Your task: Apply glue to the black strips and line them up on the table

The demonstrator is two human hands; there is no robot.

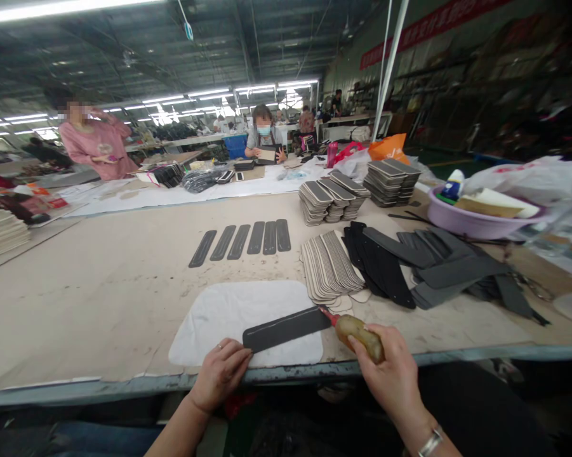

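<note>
A dark grey strip [286, 330] lies slanted on a white sheet [209, 311] near the table's front edge, with a thin pale line along its upper side. At the strip's left end, my left hand [223, 371] has its fingers closed on the lower corner. My right hand [388, 365] is wrapped round a yellowish glue bottle [359, 336]. The bottle's red nozzle meets the strip's right end, where the pale line stops. Beyond the sheet lie several separate dark pieces [238, 242] with glossy outlines.
Fanned beige-edged pieces [331, 270] and loose dark strips [461, 266] lie right of the sheet. Behind them stand stacked pieces [333, 197] and a purple basin [485, 212]. Across the table a masked person [265, 136] holds a panel; another person in pink [95, 143] stands at left.
</note>
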